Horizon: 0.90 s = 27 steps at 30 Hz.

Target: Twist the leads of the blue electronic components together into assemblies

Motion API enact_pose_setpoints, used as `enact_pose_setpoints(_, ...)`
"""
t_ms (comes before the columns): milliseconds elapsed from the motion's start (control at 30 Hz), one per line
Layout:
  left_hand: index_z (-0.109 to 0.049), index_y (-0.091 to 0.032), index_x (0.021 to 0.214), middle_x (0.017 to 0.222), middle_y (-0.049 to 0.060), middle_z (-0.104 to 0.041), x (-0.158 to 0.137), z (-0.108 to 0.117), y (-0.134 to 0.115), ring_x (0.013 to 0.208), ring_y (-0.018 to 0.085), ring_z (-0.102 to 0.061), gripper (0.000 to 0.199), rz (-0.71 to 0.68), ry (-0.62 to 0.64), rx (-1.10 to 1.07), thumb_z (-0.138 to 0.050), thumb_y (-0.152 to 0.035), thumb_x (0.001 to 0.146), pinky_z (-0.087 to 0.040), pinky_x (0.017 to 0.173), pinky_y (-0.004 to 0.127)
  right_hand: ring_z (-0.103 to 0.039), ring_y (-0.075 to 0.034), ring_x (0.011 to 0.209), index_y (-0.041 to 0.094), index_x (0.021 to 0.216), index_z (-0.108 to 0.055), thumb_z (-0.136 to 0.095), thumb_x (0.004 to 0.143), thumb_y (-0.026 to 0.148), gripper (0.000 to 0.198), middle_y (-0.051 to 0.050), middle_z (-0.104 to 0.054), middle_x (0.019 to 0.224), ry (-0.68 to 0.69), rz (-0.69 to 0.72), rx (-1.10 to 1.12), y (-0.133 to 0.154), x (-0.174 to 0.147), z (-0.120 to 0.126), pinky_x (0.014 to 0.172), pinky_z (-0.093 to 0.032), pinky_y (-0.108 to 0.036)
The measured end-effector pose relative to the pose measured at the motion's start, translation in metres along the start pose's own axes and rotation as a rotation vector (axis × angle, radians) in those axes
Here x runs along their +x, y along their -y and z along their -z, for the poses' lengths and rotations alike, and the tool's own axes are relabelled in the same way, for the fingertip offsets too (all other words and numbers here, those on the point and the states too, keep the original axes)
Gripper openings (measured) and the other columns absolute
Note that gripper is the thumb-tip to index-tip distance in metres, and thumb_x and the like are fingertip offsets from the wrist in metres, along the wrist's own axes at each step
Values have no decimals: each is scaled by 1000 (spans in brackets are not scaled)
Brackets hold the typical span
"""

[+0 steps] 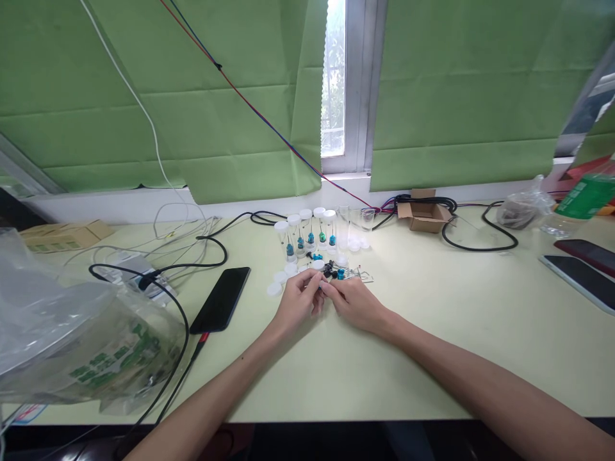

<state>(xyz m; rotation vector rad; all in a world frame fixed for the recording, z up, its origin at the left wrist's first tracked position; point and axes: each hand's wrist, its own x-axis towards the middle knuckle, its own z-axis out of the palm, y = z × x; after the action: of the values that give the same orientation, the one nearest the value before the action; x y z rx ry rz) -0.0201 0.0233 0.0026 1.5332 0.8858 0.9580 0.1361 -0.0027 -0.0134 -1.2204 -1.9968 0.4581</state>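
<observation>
My left hand (300, 296) and my right hand (353, 301) meet above the middle of the table, thumbs and fingertips pinched together. Whatever lies between the fingertips is too small and covered to name. Just beyond the hands is a loose pile of small black parts (330, 269), a blue part (341, 274) and thin metal pieces (366, 278). Behind the pile stand several clear capped vials (306, 229) with small blue or green parts inside. Uncapped clear vials (343, 224) stand to their right. Loose white caps (275, 289) lie by my left hand.
A black phone (221, 299) and a large plastic bag (96, 346) are on the left, with black cables (211, 263). At the back right sits an open cardboard box (425, 216). Two more phones (581, 282) and a green-labelled bottle (579, 202) are far right.
</observation>
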Motion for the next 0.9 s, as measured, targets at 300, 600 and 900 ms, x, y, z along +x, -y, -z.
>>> enact_pose_setpoints(300,-58,-18,77,56,-3,-50,0,1,1,44,9,-47,30,12,9,13,-54,-44,91,-38,45,23,-47,-11,51,18,66,-58,-33,103,36,48,0,-57,57,22,-14,-12,1,0,1,59,-37,-24)
enact_pose_setpoints(600,-58,-18,75,55,-3,-51,1,-1,-1,42,10,-47,31,26,-17,24,-58,-46,88,-39,43,23,-42,-11,51,18,68,-56,-32,104,34,46,1,-53,58,56,-22,-61,-1,1,3,56,-32,-26)
enact_pose_setpoints(900,-58,-18,76,57,-3,-51,2,-1,1,43,9,-47,28,37,-10,41,-56,-43,90,-38,42,23,-46,-12,54,17,71,-58,-33,104,33,45,-1,-58,62,72,-44,-69,0,0,4,58,-32,-26)
